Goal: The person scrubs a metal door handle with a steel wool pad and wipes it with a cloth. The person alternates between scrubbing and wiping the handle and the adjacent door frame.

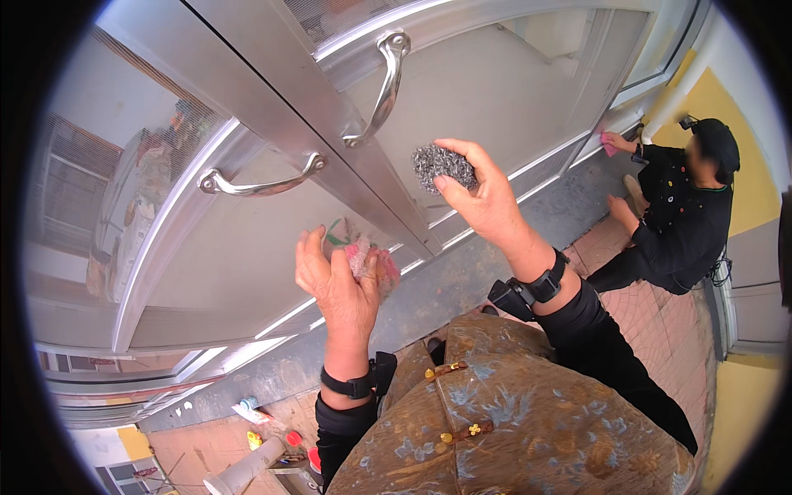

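Note:
In my right hand is a grey steel wool scrubber, pinched between thumb and fingers in front of the metal double door. Lower and to the left, my left hand grips a crumpled, partly see-through pink and white plastic bag or wrap with a bit of green. It is close to the left door leaf; whether it touches the door I cannot tell. One curved chrome handle sits above my left hand, and another chrome handle is up and left of the scrubber.
At the right, a person in black crouches by the door frame, holding a pink cloth against it. Several items lie on the tiled floor at lower left, including a pale cylinder and a red lid-like piece. A grey sill runs below the door.

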`<action>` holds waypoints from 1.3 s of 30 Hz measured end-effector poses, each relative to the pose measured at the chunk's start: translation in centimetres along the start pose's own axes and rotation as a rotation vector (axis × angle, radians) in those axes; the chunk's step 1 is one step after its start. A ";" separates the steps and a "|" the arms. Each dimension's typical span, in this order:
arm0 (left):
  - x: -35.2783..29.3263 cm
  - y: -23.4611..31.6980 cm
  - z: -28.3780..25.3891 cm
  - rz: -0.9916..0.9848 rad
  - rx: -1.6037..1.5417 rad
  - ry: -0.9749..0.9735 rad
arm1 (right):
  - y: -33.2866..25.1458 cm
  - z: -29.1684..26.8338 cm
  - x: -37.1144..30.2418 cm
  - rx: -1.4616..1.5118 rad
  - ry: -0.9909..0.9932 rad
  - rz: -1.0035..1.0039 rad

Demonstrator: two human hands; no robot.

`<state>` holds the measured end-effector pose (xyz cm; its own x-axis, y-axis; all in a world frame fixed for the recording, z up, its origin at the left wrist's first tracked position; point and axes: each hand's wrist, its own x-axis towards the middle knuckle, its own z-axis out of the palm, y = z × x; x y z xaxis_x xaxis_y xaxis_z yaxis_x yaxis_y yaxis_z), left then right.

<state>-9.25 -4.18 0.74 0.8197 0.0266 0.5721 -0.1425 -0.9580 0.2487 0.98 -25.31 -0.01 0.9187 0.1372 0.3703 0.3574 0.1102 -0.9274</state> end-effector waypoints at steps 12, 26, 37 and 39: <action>8.9 3.1 0.4 -0.029 -0.286 0.003 | -0.2 1.8 7.5 0.263 -0.073 -0.011; 10.7 2.2 2.8 0.033 -0.392 0.121 | -1.1 1.9 10.5 -0.146 -0.167 -0.387; 10.4 2.0 3.1 0.070 -0.379 0.156 | -2.4 1.2 9.6 -0.379 -0.128 -0.411; 10.0 2.3 3.1 0.043 -0.384 0.142 | -2.4 1.4 9.3 -0.153 0.005 -0.313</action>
<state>0.34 -6.96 4.63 0.7275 0.0538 0.6840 -0.3940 -0.7834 0.4807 8.46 -22.93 5.74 0.7614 0.1149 0.6381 0.6426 -0.0028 -0.7662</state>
